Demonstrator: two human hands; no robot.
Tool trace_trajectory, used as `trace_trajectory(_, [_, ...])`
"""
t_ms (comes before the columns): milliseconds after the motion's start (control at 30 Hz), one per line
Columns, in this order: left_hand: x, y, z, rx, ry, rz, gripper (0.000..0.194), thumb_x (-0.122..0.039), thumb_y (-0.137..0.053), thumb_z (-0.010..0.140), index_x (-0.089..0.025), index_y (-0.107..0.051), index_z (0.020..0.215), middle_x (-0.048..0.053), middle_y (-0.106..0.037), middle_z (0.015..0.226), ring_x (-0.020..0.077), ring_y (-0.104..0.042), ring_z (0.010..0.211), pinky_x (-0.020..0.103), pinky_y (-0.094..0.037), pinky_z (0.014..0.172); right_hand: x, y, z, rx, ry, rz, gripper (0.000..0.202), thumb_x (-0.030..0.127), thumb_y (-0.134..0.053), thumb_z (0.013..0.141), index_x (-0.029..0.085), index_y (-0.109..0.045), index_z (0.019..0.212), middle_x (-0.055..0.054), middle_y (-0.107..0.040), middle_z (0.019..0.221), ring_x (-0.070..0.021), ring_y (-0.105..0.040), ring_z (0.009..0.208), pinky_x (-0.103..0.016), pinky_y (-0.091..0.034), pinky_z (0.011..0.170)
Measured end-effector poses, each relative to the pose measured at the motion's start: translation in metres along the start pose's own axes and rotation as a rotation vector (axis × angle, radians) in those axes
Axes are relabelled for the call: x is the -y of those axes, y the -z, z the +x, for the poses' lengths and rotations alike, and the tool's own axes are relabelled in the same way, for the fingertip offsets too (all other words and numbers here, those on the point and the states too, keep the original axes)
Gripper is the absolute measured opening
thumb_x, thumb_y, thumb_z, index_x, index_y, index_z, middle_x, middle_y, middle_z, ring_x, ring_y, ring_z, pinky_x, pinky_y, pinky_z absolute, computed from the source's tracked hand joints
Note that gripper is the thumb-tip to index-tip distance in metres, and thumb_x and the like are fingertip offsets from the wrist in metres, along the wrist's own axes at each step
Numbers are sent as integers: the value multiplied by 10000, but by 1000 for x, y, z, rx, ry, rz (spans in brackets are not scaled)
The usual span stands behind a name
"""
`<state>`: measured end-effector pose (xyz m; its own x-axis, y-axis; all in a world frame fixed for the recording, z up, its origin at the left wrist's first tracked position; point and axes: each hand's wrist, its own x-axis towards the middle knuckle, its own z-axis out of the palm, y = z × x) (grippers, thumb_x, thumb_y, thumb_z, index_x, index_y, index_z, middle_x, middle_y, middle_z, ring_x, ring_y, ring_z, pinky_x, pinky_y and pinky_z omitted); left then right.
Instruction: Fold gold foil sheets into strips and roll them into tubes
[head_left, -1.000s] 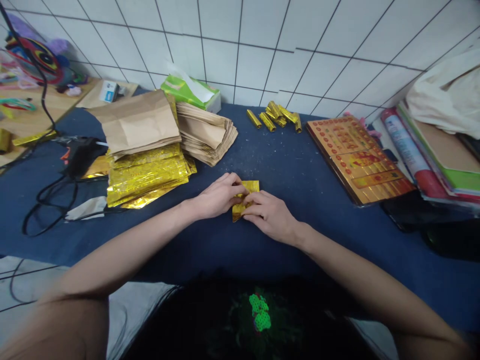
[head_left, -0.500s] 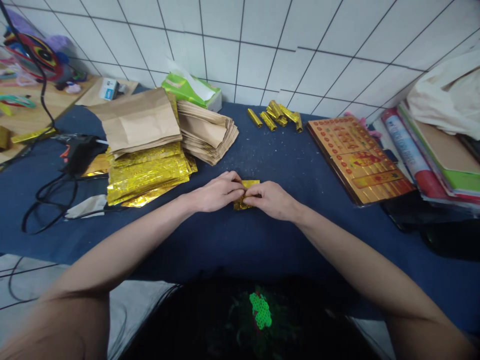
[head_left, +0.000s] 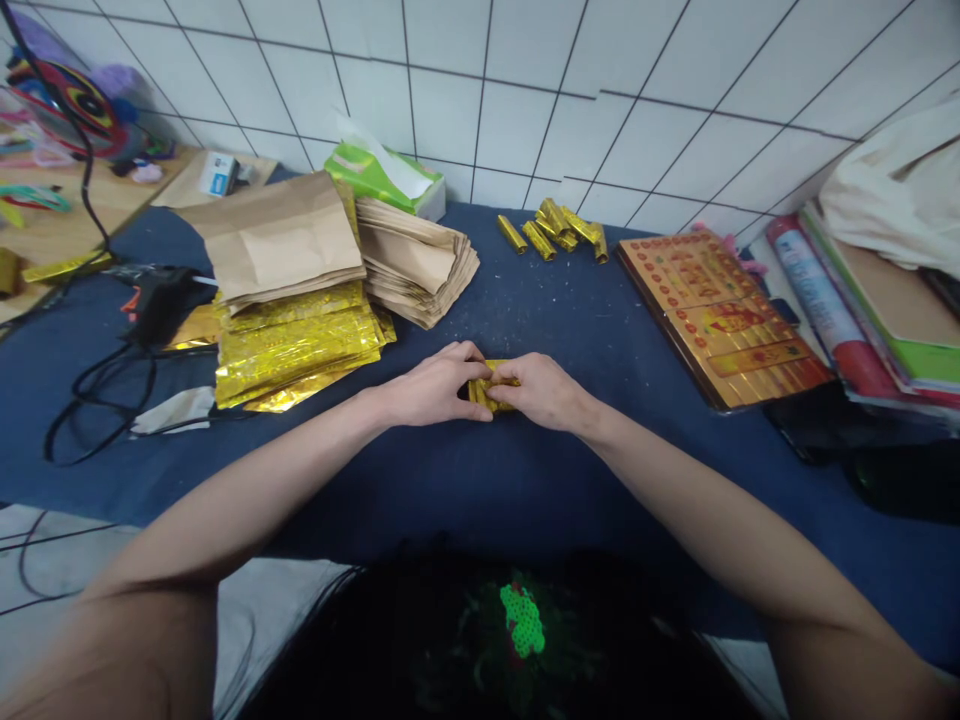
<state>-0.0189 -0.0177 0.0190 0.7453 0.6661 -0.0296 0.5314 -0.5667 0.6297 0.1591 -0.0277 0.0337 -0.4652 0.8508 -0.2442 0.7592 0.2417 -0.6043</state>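
Note:
Both hands meet over a small piece of gold foil paper [head_left: 481, 391] on the dark blue cloth. My left hand [head_left: 442, 385] grips its left side, with the thumb along the near edge and the fingers on the far edge. From the right, my right hand [head_left: 544, 393] pinches the same piece with bent fingers, covering much of it. Up and to the left lies a stack of gold foil sheets [head_left: 300, 350], with brown paper [head_left: 277, 240] on top. Several small gold rolls [head_left: 555, 228] rest near the tiled wall.
A second brown paper stack [head_left: 416, 260] and a green tissue box [head_left: 375, 180] stand behind. At the left are a black glue gun [head_left: 161, 300] and its looped cable. A gold-orange box [head_left: 724, 315] and a red-and-blue roll [head_left: 821, 300] lie at the right.
My left thumb has moved down and away from the fingers, to the near edge of the foil. The right fingers have shifted slightly, and the foil looks more folded.

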Motion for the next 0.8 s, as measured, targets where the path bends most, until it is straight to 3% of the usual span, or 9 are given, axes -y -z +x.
trace_trajectory(100, [-5,-2,-6,-177,101,-57,454,-385,-702,652,-166,-547,1018,45,-517,963,182,-506,895,321,-430,786,-1,0,1,-3,9,-18,142,188,-539,736,177,-631,628,25,-580,588,-91,-491,536,-226,-296,511])
trace_trajectory(200, [-11,-8,-15,-330,337,-116,268,-373,-669,676,-169,-557,810,2,-542,768,136,-511,693,268,-417,623,-1,-1,2,-11,13,-54,131,197,-548,740,183,-646,655,19,-585,597,-99,-503,556,-230,-297,518])
trace_trajectory(333, [-17,-18,-21,-242,542,-321,227,-353,-653,663,-171,-591,783,-37,-539,621,100,-480,556,231,-356,522,-3,-2,2,-30,30,-67,156,214,-550,749,173,-626,619,12,-592,620,-99,-504,568,-235,-290,521])
trace_trajectory(500, [-19,-28,-16,-143,529,-469,137,-273,-580,686,-143,-606,653,-34,-528,582,81,-441,532,220,-323,511,-7,-6,0,-62,41,-86,197,204,-529,749,171,-559,557,26,-527,557,-90,-458,527,-240,-265,505])
trace_trajectory(800, [-21,-23,-10,-83,546,-329,212,-291,-552,689,-151,-527,531,-49,-445,505,76,-383,495,216,-273,470,-4,-7,-1,-71,32,-133,177,197,-525,746,181,-585,580,20,-539,573,-96,-450,523,-242,-248,494])
